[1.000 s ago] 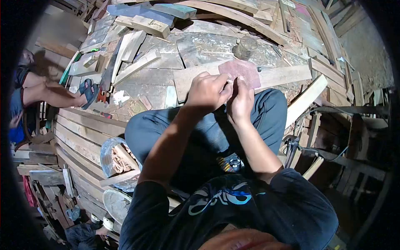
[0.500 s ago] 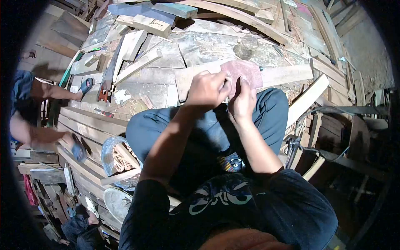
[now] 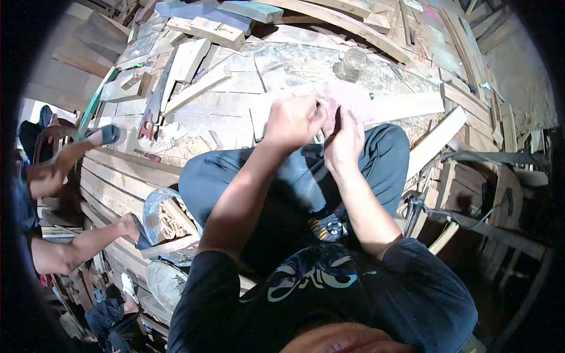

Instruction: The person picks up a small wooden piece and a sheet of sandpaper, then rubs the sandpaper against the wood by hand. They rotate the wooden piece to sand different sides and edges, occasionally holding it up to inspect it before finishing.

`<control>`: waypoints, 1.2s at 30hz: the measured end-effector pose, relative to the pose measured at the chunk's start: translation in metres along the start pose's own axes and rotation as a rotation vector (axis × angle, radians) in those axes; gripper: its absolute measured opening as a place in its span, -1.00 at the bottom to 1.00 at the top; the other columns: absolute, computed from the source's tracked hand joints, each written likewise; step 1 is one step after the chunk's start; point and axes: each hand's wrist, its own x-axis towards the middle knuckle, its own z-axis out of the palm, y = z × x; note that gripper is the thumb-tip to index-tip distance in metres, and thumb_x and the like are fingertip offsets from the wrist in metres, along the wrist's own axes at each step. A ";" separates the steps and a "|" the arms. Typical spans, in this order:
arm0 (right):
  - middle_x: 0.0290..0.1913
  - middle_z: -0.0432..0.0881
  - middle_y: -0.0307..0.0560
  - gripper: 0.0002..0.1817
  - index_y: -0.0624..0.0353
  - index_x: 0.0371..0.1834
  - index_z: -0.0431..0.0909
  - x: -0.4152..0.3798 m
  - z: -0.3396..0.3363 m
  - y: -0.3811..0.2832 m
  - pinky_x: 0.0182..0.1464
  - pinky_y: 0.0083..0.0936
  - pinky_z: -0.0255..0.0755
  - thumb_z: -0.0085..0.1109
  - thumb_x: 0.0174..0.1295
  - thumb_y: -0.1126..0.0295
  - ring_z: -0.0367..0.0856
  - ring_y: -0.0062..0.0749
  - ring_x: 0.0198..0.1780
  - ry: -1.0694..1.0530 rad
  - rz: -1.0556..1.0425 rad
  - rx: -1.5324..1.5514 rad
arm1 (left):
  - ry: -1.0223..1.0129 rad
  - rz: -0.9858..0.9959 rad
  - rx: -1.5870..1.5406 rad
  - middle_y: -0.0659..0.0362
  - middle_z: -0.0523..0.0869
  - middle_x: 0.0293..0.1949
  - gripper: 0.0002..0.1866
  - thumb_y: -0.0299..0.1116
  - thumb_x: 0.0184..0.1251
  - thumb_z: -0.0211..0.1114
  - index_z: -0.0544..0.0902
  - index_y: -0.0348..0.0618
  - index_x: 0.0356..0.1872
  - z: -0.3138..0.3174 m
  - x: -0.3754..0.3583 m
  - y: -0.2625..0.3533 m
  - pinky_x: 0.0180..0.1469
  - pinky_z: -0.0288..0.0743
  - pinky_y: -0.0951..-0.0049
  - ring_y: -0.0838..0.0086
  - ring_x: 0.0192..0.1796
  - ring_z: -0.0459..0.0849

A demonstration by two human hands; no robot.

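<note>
Where both hands [image 3: 318, 126] meet, the grasped piece is hidden.

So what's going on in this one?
A person sits cross-legged on a worn wooden work surface littered with offcuts. Both hands are up in front of the knees: the left hand and right hand are pressed together around a reddish sheet of sandpaper, pinching something small that the fingers hide. A glass jar stands just beyond. At the left edge, another person's limbs reach across stacked planks.
</note>
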 end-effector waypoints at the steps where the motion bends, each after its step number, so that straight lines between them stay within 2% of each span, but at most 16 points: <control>1: 0.10 0.55 -0.03 -0.73 0.26 0.17 0.39 0.000 0.002 -0.001 0.11 -0.45 0.50 -0.08 0.47 0.44 0.57 -0.36 0.09 0.002 0.003 -0.011 | -0.005 0.026 -0.010 0.04 0.58 -0.63 -0.84 -0.31 0.13 0.35 0.62 -0.15 -0.36 0.000 -0.002 0.001 -0.39 0.47 0.13 0.08 -0.52 0.60; 3: 0.10 0.55 -0.04 -0.74 0.28 0.15 0.40 -0.004 0.002 -0.005 0.15 -0.44 0.48 -0.08 0.47 0.44 0.56 -0.36 0.10 0.011 0.009 -0.036 | -0.020 0.076 -0.032 0.04 0.58 -0.63 -0.85 -0.31 0.15 0.34 0.62 -0.15 -0.35 0.000 -0.004 0.005 -0.38 0.48 0.13 0.09 -0.52 0.61; 5: 0.10 0.54 -0.02 -0.72 0.30 0.16 0.40 -0.005 -0.001 -0.003 0.17 -0.42 0.47 -0.08 0.48 0.44 0.56 -0.35 0.12 -0.058 -0.018 -0.046 | 0.011 0.008 0.033 0.04 0.61 -0.61 -0.85 -0.30 0.16 0.34 0.63 -0.15 -0.38 -0.004 0.002 0.004 -0.38 0.49 0.15 0.07 -0.52 0.62; 7: 0.11 0.54 -0.01 -0.71 0.31 0.17 0.39 0.002 -0.002 -0.001 0.18 -0.40 0.46 -0.09 0.48 0.44 0.55 -0.34 0.15 -0.141 -0.060 -0.048 | 0.031 -0.033 0.082 0.08 0.58 -0.64 -0.86 -0.33 0.20 0.34 0.66 -0.16 -0.33 -0.002 0.003 -0.007 -0.42 0.47 0.31 0.24 -0.57 0.60; 10: 0.17 0.50 0.04 -0.66 0.34 0.25 0.32 0.003 0.000 -0.006 0.26 -0.36 0.43 -0.11 0.48 0.46 0.51 -0.29 0.22 -0.124 -0.046 -0.015 | 0.002 -0.346 -0.207 0.06 0.64 -0.59 -0.87 -0.41 0.22 0.29 0.64 -0.25 -0.28 -0.010 0.004 0.003 -0.39 0.50 0.32 0.26 -0.52 0.64; 13: 0.23 0.46 0.05 -0.61 0.34 0.32 0.25 0.006 0.001 -0.006 0.32 -0.33 0.39 -0.12 0.49 0.46 0.48 -0.25 0.26 -0.050 -0.077 -0.039 | 0.070 -0.449 -0.539 0.19 0.67 -0.54 -0.87 -0.50 0.22 0.29 0.65 -0.29 -0.23 -0.007 0.004 -0.001 -0.39 0.46 0.53 0.58 -0.49 0.59; 14: 0.24 0.45 0.06 -0.61 0.33 0.33 0.24 0.006 -0.001 -0.006 0.32 -0.33 0.38 -0.12 0.49 0.45 0.48 -0.25 0.26 -0.070 -0.094 -0.042 | 0.074 -0.442 -0.594 0.37 0.65 -0.43 -0.86 -0.59 0.26 0.28 0.68 -0.29 -0.17 -0.010 0.007 0.001 -0.37 0.37 0.70 0.80 -0.45 0.47; 17: 0.26 0.45 0.05 -0.60 0.32 0.35 0.25 0.007 -0.005 -0.005 0.33 -0.34 0.35 -0.13 0.49 0.45 0.48 -0.26 0.27 -0.113 -0.080 -0.031 | 0.054 -0.400 -0.630 0.33 0.66 -0.41 -0.79 -0.60 0.26 0.25 0.68 -0.30 -0.10 -0.005 0.006 -0.002 -0.35 0.38 0.72 0.80 -0.43 0.48; 18: 0.25 0.46 0.04 -0.60 0.32 0.35 0.26 0.006 -0.004 -0.005 0.33 -0.35 0.35 -0.13 0.49 0.44 0.48 -0.28 0.27 -0.088 -0.064 -0.023 | 0.009 -0.465 -0.576 0.12 0.74 -0.33 -0.77 -0.53 0.19 0.24 0.69 -0.29 -0.13 -0.004 0.004 -0.003 -0.31 0.49 0.57 0.63 -0.40 0.61; 22: 0.23 0.49 0.01 -0.61 0.31 0.34 0.27 0.011 -0.012 0.002 0.32 -0.38 0.36 -0.15 0.49 0.44 0.50 -0.31 0.25 -0.124 -0.031 -0.035 | 0.041 -0.316 -0.564 0.02 0.74 -0.27 -0.77 -0.50 0.16 0.26 0.71 -0.28 -0.16 0.007 0.002 -0.006 -0.30 0.50 0.51 0.48 -0.35 0.66; 25: 0.22 0.50 0.02 -0.62 0.31 0.33 0.29 0.010 -0.004 0.001 0.30 -0.38 0.38 -0.16 0.50 0.44 0.50 -0.30 0.25 -0.105 -0.068 -0.030 | -0.052 -0.402 -0.536 0.01 0.73 -0.30 -0.78 -0.49 0.16 0.27 0.71 -0.28 -0.17 -0.002 0.005 0.002 -0.32 0.49 0.50 0.46 -0.38 0.65; 26: 0.24 0.49 0.02 -0.61 0.31 0.33 0.28 0.010 -0.005 -0.002 0.29 -0.37 0.41 -0.16 0.50 0.44 0.49 -0.27 0.26 -0.113 -0.042 -0.058 | -0.039 -0.375 -0.550 0.01 0.72 -0.32 -0.79 -0.49 0.16 0.27 0.71 -0.28 -0.18 0.002 0.005 -0.002 -0.36 0.47 0.52 0.48 -0.44 0.61; 29: 0.26 0.46 0.03 -0.60 0.30 0.36 0.25 0.011 -0.002 -0.004 0.29 -0.33 0.42 -0.16 0.50 0.44 0.49 -0.25 0.27 -0.080 0.002 -0.020 | -0.096 -0.477 -0.498 0.01 0.71 -0.36 -0.80 -0.49 0.17 0.27 0.71 -0.28 -0.19 0.002 0.003 -0.004 -0.40 0.45 0.54 0.49 -0.48 0.59; 30: 0.28 0.44 0.04 -0.60 0.29 0.36 0.24 0.013 -0.004 -0.004 0.29 -0.29 0.44 -0.16 0.50 0.43 0.48 -0.23 0.28 -0.065 0.027 -0.014 | -0.127 -0.468 -0.470 0.11 0.76 -0.31 -0.81 -0.52 0.26 0.27 0.71 -0.31 -0.13 0.000 0.005 -0.003 -0.33 0.50 0.61 0.70 -0.39 0.61; 33: 0.26 0.45 0.05 -0.60 0.29 0.35 0.25 0.022 -0.012 0.005 0.31 -0.28 0.42 -0.16 0.49 0.46 0.48 -0.22 0.28 -0.096 -0.001 0.012 | -0.107 -0.411 -0.366 0.08 0.76 -0.36 -0.81 -0.52 0.23 0.29 0.71 -0.29 -0.14 0.000 0.007 -0.001 -0.32 0.52 0.59 0.68 -0.38 0.65; 36: 0.25 0.47 0.06 -0.60 0.31 0.35 0.25 0.022 -0.007 0.003 0.33 -0.27 0.39 -0.16 0.48 0.48 0.49 -0.22 0.26 -0.068 0.003 -0.027 | -0.110 -0.298 -0.257 0.07 0.73 -0.43 -0.80 -0.54 0.19 0.32 0.69 -0.24 -0.14 0.009 -0.001 -0.014 -0.34 0.53 0.48 0.53 -0.43 0.67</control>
